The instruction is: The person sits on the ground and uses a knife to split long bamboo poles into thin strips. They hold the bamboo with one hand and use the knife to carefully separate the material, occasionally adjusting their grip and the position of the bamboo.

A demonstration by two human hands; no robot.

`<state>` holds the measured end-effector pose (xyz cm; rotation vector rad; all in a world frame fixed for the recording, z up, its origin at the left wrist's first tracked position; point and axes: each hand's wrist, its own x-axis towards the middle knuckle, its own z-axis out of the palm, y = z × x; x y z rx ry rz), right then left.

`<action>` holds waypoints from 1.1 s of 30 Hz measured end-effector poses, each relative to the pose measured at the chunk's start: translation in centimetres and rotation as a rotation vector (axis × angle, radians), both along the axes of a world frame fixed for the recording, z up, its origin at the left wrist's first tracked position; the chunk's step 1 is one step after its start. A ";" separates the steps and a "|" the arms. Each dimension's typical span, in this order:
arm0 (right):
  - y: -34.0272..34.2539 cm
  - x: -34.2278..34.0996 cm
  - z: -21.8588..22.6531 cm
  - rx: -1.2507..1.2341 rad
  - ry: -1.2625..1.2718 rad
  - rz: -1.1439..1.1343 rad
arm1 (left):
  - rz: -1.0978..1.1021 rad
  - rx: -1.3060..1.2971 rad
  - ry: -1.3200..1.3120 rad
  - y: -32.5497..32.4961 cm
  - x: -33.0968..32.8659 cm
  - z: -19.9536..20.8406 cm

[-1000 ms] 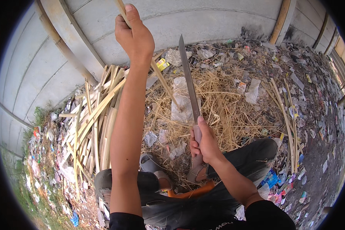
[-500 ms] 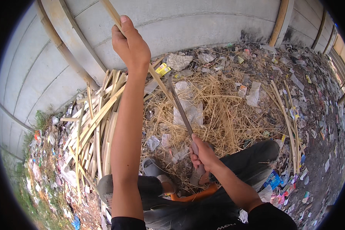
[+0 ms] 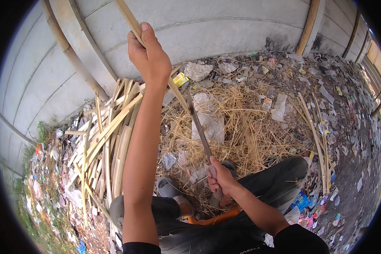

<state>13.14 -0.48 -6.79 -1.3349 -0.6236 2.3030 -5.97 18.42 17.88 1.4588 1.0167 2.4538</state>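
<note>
"What is being grasped?"

"Left hand point(image 3: 150, 57): a bamboo strip point(image 3: 128, 15), slanting above the far edge of the ground point(image 3: 354, 163). Right hand point(image 3: 221, 179): a machete point(image 3: 202, 134), blade at the strip's lower end, contact unclear."

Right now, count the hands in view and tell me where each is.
2: the left hand at upper left of centre, gripping a pale strip; the right hand below centre, holding a long knife by its handle. No others show.

Two hands point(image 3: 150, 59), one knife point(image 3: 201, 131), one held strip point(image 3: 129, 16), two shoes point(image 3: 167, 187)
</note>
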 end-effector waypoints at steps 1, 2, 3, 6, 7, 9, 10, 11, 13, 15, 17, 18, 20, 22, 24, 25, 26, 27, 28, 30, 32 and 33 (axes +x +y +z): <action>0.3 -0.1 2.6 0.059 0.053 -0.012 | -0.014 0.004 -0.003 -0.5 -0.1 -0.1; 0.1 -0.4 4.7 0.078 0.100 -0.028 | 0.044 0.002 0.005 -0.3 -0.4 -0.3; 0.8 -0.4 7.0 0.137 0.142 -0.041 | 0.045 -0.018 -0.007 -0.5 -0.5 -0.6; 2.1 0.4 13.1 0.603 0.326 -0.161 | 0.062 -0.009 -0.002 -0.1 -0.6 -0.3; 2.0 0.3 14.0 0.730 0.429 -0.233 | 0.081 0.002 0.020 0.0 -0.5 -0.4; 1.7 -0.2 14.8 0.977 0.636 -0.380 | 0.107 0.016 0.053 0.2 -0.5 -0.6; 1.4 -1.1 13.3 1.141 0.610 -0.475 | 0.102 0.026 0.062 0.4 -0.1 -0.5; 0.7 -1.9 10.1 1.151 0.402 -0.480 | 0.095 0.041 0.067 0.8 0.3 -0.3; -0.8 -2.3 1.0 0.687 0.091 -0.234 | 0.023 0.026 0.019 1.2 1.0 -0.1; -0.7 -0.4 -1.4 0.144 0.001 0.023 | -0.044 -0.046 -0.037 0.0 1.3 0.1; 0.0 1.5 1.9 0.012 0.024 0.027 | -0.044 -0.017 0.001 0.1 1.7 0.3; 0.3 1.8 3.6 -0.021 0.112 -0.008 | -0.045 -0.024 0.012 0.3 2.1 -0.1; 0.4 1.1 8.0 0.109 0.204 -0.090 | 0.023 -0.056 0.031 0.3 1.8 -0.5; 2.2 1.8 11.9 0.379 0.365 -0.195 | 0.051 -0.025 0.052 1.5 2.4 0.0; 2.6 2.6 14.2 0.714 0.597 -0.298 | 0.073 -0.004 0.078 1.9 2.6 -0.2; 2.5 2.3 14.1 0.845 0.670 -0.358 | 0.053 -0.004 0.076 1.9 3.0 -0.1; 2.4 1.6 13.6 0.976 0.742 -0.417 | 0.035 -0.004 0.074 1.9 3.4 0.0; 2.2 0.7 12.8 1.107 0.813 -0.477 | 0.017 -0.005 0.072 1.8 3.7 0.1; 1.8 -0.4 9.5 1.160 0.738 -0.561 | 0.021 0.003 0.078 2.3 4.0 0.2; -0.6 -1.6 1.8 0.879 0.213 -0.474 | 0.025 0.024 0.084 3.2 4.8 0.1; -0.8 -0.1 -3.9 0.023 0.021 -0.091 | 0.009 -0.037 0.080 2.8 4.7 0.1; -0.7 0.5 -3.2 -0.016 0.058 -0.079 | 0.007 -0.066 0.079 2.4 4.5 0.1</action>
